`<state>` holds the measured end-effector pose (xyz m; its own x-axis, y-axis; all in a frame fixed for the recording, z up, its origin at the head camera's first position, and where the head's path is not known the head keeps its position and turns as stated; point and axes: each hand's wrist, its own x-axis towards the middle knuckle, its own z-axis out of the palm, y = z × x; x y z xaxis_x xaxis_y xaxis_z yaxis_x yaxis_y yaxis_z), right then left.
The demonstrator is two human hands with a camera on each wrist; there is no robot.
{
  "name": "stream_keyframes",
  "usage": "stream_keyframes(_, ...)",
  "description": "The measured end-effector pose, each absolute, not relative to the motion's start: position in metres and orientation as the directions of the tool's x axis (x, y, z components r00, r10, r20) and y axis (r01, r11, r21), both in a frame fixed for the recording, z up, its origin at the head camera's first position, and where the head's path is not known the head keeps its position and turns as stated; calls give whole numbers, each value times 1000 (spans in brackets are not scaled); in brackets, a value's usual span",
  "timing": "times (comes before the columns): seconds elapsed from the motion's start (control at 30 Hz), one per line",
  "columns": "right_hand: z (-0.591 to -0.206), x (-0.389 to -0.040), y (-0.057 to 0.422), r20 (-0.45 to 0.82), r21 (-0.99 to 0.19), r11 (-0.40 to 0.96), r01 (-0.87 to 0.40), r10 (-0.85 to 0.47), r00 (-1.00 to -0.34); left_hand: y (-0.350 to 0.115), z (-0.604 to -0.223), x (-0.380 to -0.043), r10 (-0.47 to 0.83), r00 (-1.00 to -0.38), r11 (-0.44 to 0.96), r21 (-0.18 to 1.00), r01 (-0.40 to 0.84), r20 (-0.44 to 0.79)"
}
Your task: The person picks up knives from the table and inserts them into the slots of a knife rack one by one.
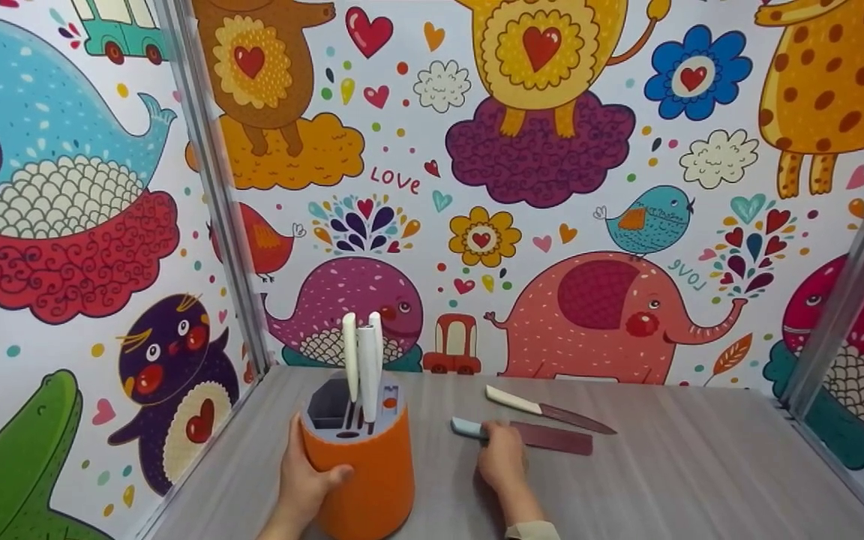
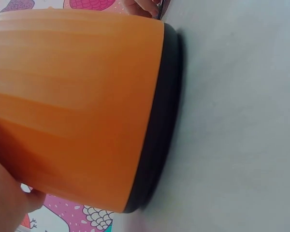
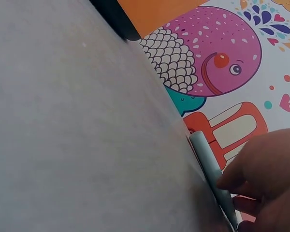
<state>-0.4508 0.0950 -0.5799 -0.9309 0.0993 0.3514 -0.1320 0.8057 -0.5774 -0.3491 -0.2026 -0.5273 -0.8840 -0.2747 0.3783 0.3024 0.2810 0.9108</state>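
An orange knife block [image 1: 372, 480] with a grey top stands upright at the left of the table. Several pale-handled utensils [image 1: 364, 360] stick up out of its slots. My left hand [image 1: 304, 472] grips the block's left side, thumb across the front. In the left wrist view its black base [image 2: 157, 125] meets the table. To the right, my right hand [image 1: 503, 457] pinches a cleaver by its light blue-grey handle [image 3: 210, 162], close to the blade. The brownish rectangular blade [image 1: 559, 439] points right. Just behind lies a knife [image 1: 582, 418] with a cream handle and a pointed brown blade.
The grey wood-grain table [image 1: 672, 480] runs back to a wall [image 1: 417, 285] printed with cartoon animals. Similar panels close in the left and right sides, with metal posts [image 1: 226, 195] at the corners.
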Motion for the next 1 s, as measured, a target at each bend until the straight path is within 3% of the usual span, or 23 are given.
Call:
stream_keyframes(0.17, -582, -446, 97, 369, -540, 836, -95, 134, -920, -203, -529, -347, -262, -884, 282, 907, 313, 387)
stream_keyframes(0.43, -584, -439, 96, 338, -580, 809, -89, 140, -931, -203, -531, -350, -265, -881, 248, 911, 329, 391)
stream_keyframes(0.6, -579, -430, 100, 322, -563, 811, -159, 39, -946, -204, -531, -350, -259, -876, 273, 901, 338, 407)
stream_keyframes(1.0, -562, -408, 120, 147, -549, 796, -257, -210, -966, -203, -531, -350, -258, -868, 280, 892, 354, 425)
